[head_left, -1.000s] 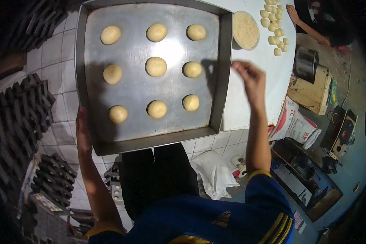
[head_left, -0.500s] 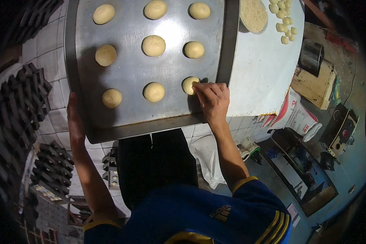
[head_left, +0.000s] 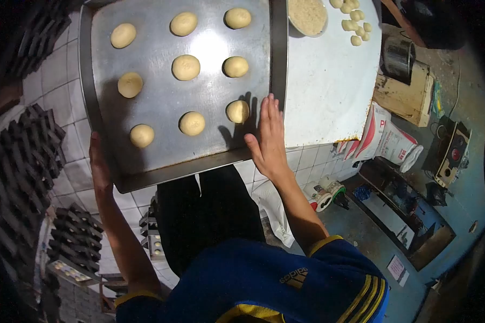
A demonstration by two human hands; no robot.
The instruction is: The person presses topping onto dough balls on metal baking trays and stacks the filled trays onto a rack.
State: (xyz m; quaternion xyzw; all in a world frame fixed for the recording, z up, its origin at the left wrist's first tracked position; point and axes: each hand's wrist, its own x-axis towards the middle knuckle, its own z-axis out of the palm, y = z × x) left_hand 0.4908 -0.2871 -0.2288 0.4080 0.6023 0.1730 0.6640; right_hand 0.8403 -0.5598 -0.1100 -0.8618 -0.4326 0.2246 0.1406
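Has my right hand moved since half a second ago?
Yes. Your right hand has come off the nearest right-hand dough ball and moved right, to the near right corner of the tray.

The dough balls (head_left: 186, 68) are pale yellow on a silver-grey tray (head_left: 161, 102) with a white glare and brown staining along its inner seams. Beige crumbs (head_left: 307, 16) show beside the white table (head_left: 328, 91), rust-brown at its edge. The shirt (head_left: 237, 269) is deep blue with yellow trim, yellow stripes and a gold logo; the trousers (head_left: 205, 220) are black. The sack (head_left: 388, 134) is white with red bands. Tiles (head_left: 56, 102) form a whitish grid with darker lines. The racks (head_left: 24, 156) look dark grey, though dimly lit.
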